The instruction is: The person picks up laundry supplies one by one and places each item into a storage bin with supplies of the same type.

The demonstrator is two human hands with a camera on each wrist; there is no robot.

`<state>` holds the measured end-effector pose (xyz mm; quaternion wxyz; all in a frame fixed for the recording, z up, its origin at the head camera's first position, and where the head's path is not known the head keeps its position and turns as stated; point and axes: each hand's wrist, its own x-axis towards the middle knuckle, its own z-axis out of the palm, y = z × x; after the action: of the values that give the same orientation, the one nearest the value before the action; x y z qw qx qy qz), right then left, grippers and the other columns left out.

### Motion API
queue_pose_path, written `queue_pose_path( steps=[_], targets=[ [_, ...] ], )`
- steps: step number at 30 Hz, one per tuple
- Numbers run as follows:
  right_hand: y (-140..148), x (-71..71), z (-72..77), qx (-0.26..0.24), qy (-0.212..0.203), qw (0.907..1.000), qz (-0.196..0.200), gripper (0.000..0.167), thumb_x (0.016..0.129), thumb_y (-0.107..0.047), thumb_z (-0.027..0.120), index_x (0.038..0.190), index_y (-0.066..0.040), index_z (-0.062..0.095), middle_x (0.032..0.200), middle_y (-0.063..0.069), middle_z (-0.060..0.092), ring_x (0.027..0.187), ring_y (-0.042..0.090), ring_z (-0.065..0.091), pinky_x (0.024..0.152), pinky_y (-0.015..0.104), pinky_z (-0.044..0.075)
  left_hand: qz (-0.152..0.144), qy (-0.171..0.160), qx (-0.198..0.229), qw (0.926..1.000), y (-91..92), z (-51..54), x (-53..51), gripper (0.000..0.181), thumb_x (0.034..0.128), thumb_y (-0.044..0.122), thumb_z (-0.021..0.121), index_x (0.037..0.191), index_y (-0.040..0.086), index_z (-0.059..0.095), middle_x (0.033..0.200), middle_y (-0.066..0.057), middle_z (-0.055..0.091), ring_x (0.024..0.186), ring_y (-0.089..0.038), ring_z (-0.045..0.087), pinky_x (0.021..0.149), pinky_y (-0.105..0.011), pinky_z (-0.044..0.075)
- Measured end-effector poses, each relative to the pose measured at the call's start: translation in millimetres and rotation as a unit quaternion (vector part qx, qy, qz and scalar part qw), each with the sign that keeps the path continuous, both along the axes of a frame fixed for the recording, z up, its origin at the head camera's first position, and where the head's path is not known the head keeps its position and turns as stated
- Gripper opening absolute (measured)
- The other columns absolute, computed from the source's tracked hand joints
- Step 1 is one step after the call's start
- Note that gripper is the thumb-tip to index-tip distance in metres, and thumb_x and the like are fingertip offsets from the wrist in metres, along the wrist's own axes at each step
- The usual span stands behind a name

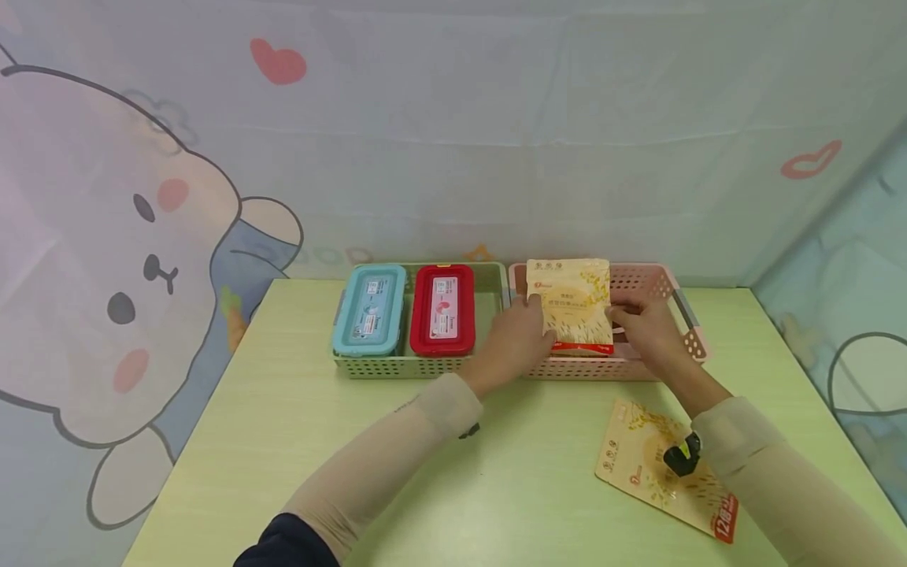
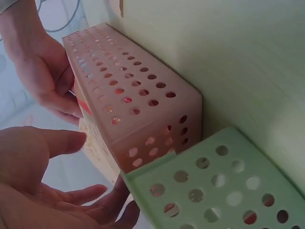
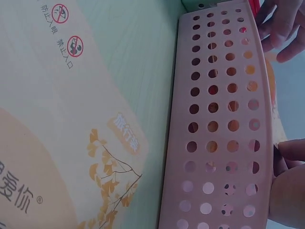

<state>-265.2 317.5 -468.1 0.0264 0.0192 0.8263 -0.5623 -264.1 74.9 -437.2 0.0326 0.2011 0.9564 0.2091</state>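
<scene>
A cream-and-gold flat packet [image 1: 570, 303] with a red bottom strip stands over the pink perforated basket [image 1: 602, 368], its lower end at the front wall. At the packet's left edge is my left hand [image 1: 516, 335]; in the left wrist view its thumb and fingers are spread apart beside the packet. My right hand [image 1: 648, 331] pinches the packet's right edge above the basket, its fingertips partly hidden. A second packet [image 1: 645, 465] of like print lies flat on the table under my right forearm. Reddish contents show through the basket's holes.
To the left, touching the pink basket, stands a green basket [image 1: 397, 368]. It holds a blue-lidded box [image 1: 370, 311] and a red-lidded box [image 1: 442, 311]. Behind the table [image 1: 298, 441] hangs a printed cloth [image 1: 453, 157].
</scene>
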Motion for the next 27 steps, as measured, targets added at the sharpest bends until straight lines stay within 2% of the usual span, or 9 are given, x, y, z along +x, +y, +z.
queue_pose_path(
  steps=[2, 6, 9, 15, 21, 27],
  targets=[
    [0, -0.5, -0.1, 0.002, -0.003, 1.0, 0.002, 0.043, 0.113, -0.016, 0.051, 0.15, 0.006, 0.053, 0.13, 0.03, 0.061, 0.104, 0.032, 0.069, 0.085, 0.04, 0.064, -0.003, 0.009, -0.011, 0.9999, 1.8, -0.9, 1.0, 0.052, 0.101, 0.023, 0.071, 0.142, -0.002, 0.051, 0.132, -0.021, 0.062, 0.102, -0.027, 0.068, 0.088, -0.042, 0.06],
    [0, -2.0, -1.7, 0.013, -0.015, 0.9998, -0.003, 0.043, 0.113, -0.017, 0.051, 0.15, 0.005, 0.053, 0.131, 0.029, 0.062, 0.105, 0.031, 0.068, 0.085, 0.038, 0.064, -0.011, 0.015, -0.008, 0.9998, 2.3, -5.8, 1.6, 0.05, 0.0957, 0.007, 0.071, 0.141, 0.002, 0.049, 0.132, -0.021, 0.058, 0.093, -0.025, 0.065, 0.084, -0.042, 0.058],
    [-1, -4.1, -3.7, 0.019, -0.026, 0.9994, -0.009, 0.042, 0.113, -0.017, 0.052, 0.148, 0.006, 0.054, 0.13, 0.027, 0.062, 0.103, 0.029, 0.068, 0.082, 0.034, 0.064, -0.024, 0.024, -0.007, 0.9994, 1.3, -9.4, 1.2, 0.046, 0.0959, 0.005, 0.07, 0.138, 0.004, 0.052, 0.129, -0.018, 0.058, 0.094, -0.024, 0.065, 0.084, -0.043, 0.057],
    [-2, -6.8, -6.8, 0.015, -0.051, 0.9985, 0.01, 0.041, 0.112, -0.014, 0.051, 0.144, 0.011, 0.053, 0.124, 0.028, 0.062, 0.098, 0.027, 0.069, 0.078, 0.029, 0.063, -0.046, 0.045, -0.055, 0.9964, -0.6, -14.9, 0.3, 0.037, 0.1005, 0.01, 0.068, 0.136, 0.006, 0.059, 0.129, -0.011, 0.064, 0.115, -0.025, 0.066, 0.099, -0.048, 0.053],
    [-3, -7.9, -6.0, 0.035, -0.078, 0.9957, 0.034, 0.043, 0.111, -0.011, 0.048, 0.146, 0.013, 0.049, 0.121, 0.025, 0.062, 0.093, 0.022, 0.068, 0.078, 0.031, 0.062, -0.069, 0.07, -0.109, 0.9891, -1.2, -20.6, -2.1, 0.034, 0.1035, 0.012, 0.065, 0.137, 0.009, 0.062, 0.131, -0.007, 0.066, 0.118, -0.022, 0.066, 0.098, -0.045, 0.053],
    [-6, -7.8, -3.7, 0.065, -0.077, 0.9938, 0.047, 0.045, 0.108, -0.006, 0.048, 0.146, 0.017, 0.047, 0.122, 0.027, 0.06, 0.093, 0.021, 0.066, 0.077, 0.03, 0.062, -0.092, 0.096, -0.147, 0.9802, -3.5, -25.9, -6.3, 0.032, 0.1063, 0.019, 0.062, 0.137, 0.01, 0.063, 0.129, -0.005, 0.068, 0.122, -0.02, 0.065, 0.104, -0.045, 0.051]
  ],
)
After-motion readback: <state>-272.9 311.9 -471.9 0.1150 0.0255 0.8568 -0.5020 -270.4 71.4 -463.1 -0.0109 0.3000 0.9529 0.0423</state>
